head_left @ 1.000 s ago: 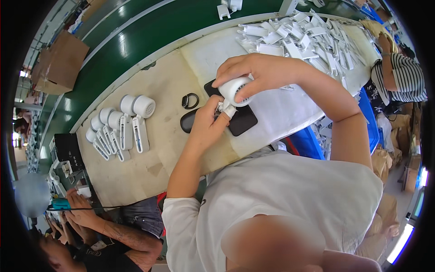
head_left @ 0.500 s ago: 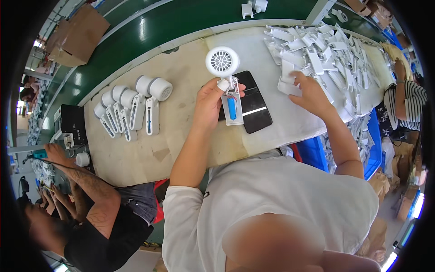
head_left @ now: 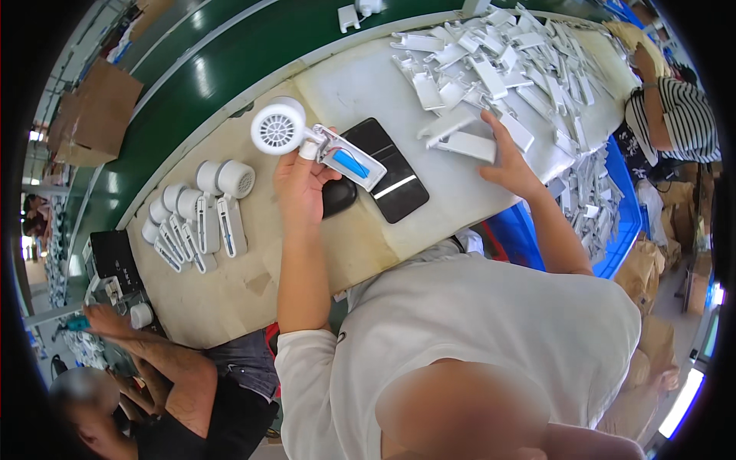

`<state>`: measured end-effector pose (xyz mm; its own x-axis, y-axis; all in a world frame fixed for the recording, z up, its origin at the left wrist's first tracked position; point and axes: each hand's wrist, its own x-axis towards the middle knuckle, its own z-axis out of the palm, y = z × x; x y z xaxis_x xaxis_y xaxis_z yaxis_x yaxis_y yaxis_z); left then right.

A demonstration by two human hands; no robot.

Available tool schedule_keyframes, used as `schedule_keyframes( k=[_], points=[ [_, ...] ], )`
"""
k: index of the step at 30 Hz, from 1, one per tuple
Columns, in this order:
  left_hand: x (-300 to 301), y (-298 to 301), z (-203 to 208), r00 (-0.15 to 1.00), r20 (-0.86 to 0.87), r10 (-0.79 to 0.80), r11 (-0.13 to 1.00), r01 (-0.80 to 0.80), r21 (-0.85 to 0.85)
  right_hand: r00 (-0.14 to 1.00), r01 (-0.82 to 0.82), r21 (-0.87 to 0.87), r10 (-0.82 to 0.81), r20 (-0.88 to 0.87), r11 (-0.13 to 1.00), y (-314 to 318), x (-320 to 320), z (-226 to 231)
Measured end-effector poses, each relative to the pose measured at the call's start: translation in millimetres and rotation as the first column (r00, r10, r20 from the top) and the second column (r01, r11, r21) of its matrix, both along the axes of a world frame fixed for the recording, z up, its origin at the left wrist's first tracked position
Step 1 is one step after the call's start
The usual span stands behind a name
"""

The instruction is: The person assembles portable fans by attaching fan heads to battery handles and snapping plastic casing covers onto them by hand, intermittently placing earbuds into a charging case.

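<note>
My left hand (head_left: 299,192) is closed around the neck of a white handheld fan (head_left: 278,126). Its round grilled head points up and to the left, and its handle lies open, showing a blue battery (head_left: 350,163) and thin wires. Fingers apart, my right hand (head_left: 512,167) is beside two white plastic handle shells (head_left: 468,146) at the near edge of a heap; no shell is visibly gripped. Below the fan handle a black smartphone (head_left: 399,178) lies on the table, with a rounded black object (head_left: 338,197) partly hidden by my left hand.
Several white fans (head_left: 230,226) lie in a row at the left. The heap of white shells (head_left: 491,77) covers the far right; a blue crate (head_left: 625,201) of similar parts stands below. A co-worker's hand (head_left: 107,320) holds a teal tool at left; a person in stripes (head_left: 686,119) is at right.
The view has shifted. My left hand has carried the fan leftward and tilted it, uncovering the rounded black object. My right hand's fingers have spread beside the shells, two of which now lie apart at the near edge.
</note>
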<state>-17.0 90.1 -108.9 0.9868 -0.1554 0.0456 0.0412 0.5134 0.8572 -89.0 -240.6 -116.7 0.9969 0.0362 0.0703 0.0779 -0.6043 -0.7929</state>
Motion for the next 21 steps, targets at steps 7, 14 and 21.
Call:
schedule_keyframes(
  k=[7,14,21],
  points=[
    [3,-7,-2,0.999,-0.039,0.015,0.998,-0.017,-0.066,0.937,-0.137,-0.449,0.262,0.23,0.883,-1,17,22],
    [3,-1,-8,0.998,-0.013,-0.068,0.992,0.067,-0.11,0.838,-0.532,-0.484,0.514,-0.184,0.695,16,88,35],
    [0,-7,-16,0.998,-0.036,0.058,0.969,-0.065,-0.238,0.899,-0.31,-0.319,0.385,0.207,0.896,76,72,71]
  ],
)
